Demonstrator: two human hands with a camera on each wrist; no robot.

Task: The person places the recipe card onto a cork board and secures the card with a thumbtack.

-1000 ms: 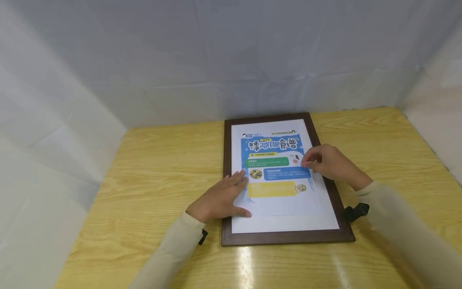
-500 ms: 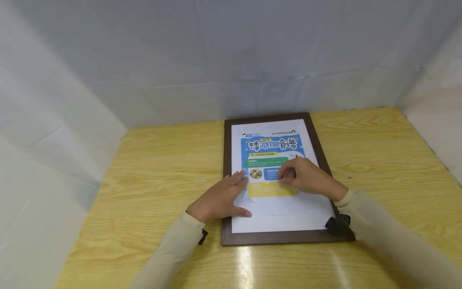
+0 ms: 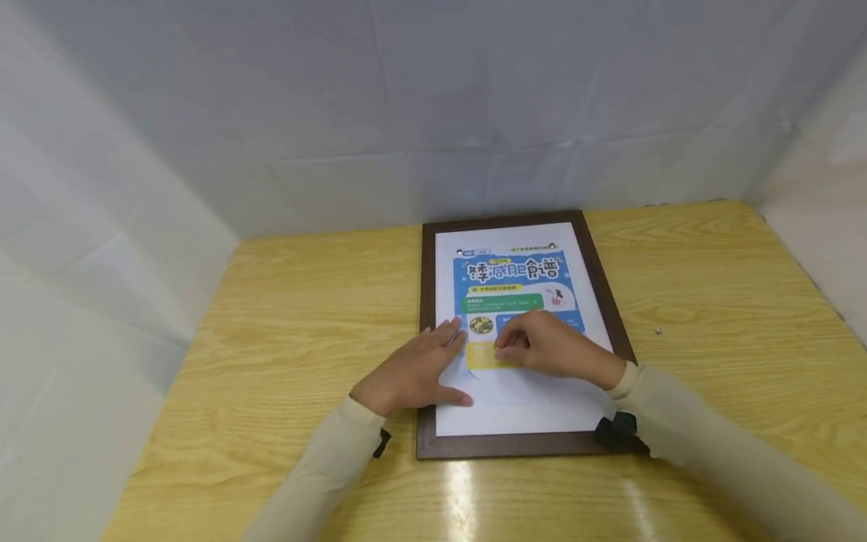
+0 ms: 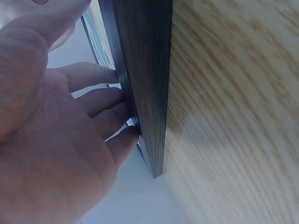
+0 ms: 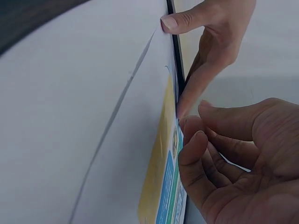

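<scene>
Pale, creased sheeting [image 3: 440, 90] hangs behind and at both sides of a wood-grained bench [image 3: 284, 324]. From the left, we see a cream sleeve [image 3: 325, 459] with a dark strap [image 3: 381, 444] at the wrist, then the left hand [image 3: 415, 370], fingers extended and thumb spread apart from them. It reaches over the left side of a dark brown frame [image 3: 521, 446], and its fingertips and thumb rest on the white area and the edge of a printed poster [image 3: 515, 272]. The poster lies within the frame, on a white backing [image 3: 535, 420], and two small shiny studs [image 3: 459, 252] sit near its top corners. In the right wrist view, we see its lower edge as a thin grey line. The right hand [image 3: 555, 348] is over the poster's yellow band, fingers curled, thumb and forefinger close together; we cannot tell whether they pinch anything. The two hands are apart, near each other. Right of the frame, a tiny shiny piece [image 3: 658, 331] lies on the bench.
</scene>
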